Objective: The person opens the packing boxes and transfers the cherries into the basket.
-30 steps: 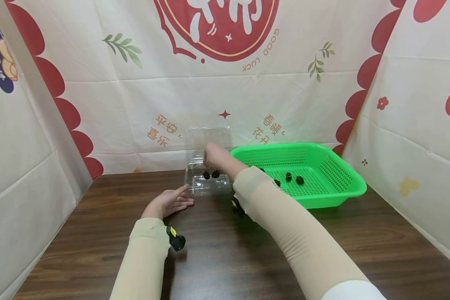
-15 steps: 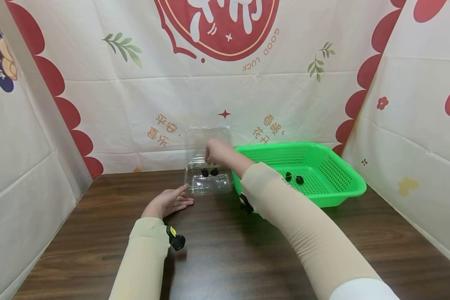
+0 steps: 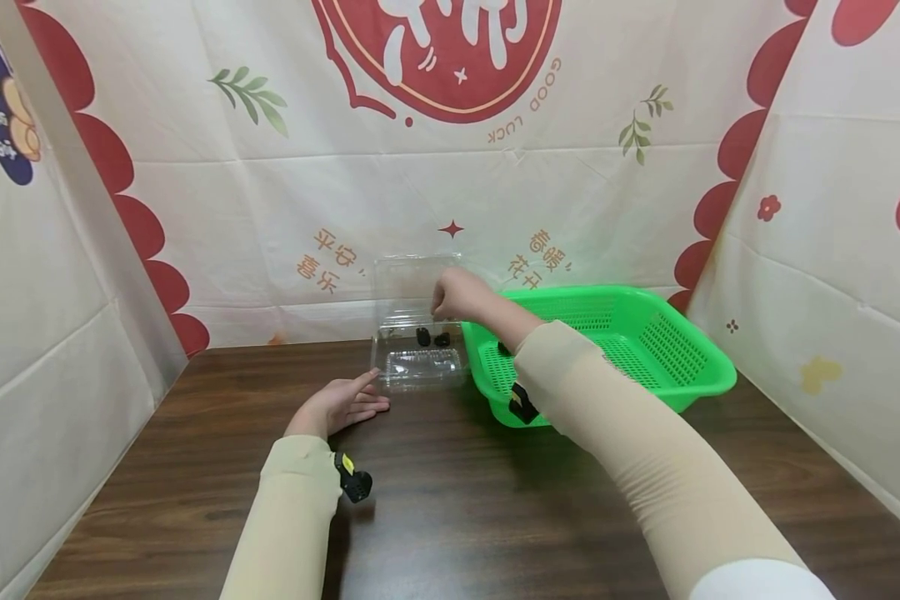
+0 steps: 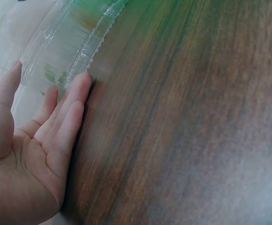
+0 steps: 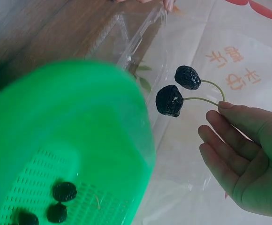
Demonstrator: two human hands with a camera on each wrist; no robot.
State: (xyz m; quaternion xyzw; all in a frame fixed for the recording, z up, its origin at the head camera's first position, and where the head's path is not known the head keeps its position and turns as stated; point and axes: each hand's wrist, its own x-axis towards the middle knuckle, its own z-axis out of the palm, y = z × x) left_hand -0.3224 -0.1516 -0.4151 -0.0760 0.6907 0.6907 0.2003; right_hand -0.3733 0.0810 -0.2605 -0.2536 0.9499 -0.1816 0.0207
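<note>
My right hand [image 3: 467, 297] pinches the thin green stems of a pair of dark, wrinkled cherries [image 5: 170, 100] between thumb and index finger. In the right wrist view the cherries hang out from the fingertips, and the other fingers are loosely extended. From the head view, the pair overlaps a clear plastic clamshell box [image 3: 422, 367] whose lid stands up against the backdrop. My left hand [image 3: 342, 406] rests on the table with straight fingers, its thumb at the box's front left corner. In the left wrist view the fingertips [image 4: 83, 79] lie right at the box's ridged edge.
A green plastic basket [image 3: 690, 392] stands right of the box, under my right forearm. Several more dark cherries [image 5: 64, 191] lie in it, mostly hidden in the head view. The wooden table [image 3: 435, 500] is enclosed by printed cloth [image 3: 285, 192] behind and at both sides.
My right hand has moved to the right and slightly farther back, carrying the pair of cherries with it. The forearm now covers more of the basket. The left hand stays in place.
</note>
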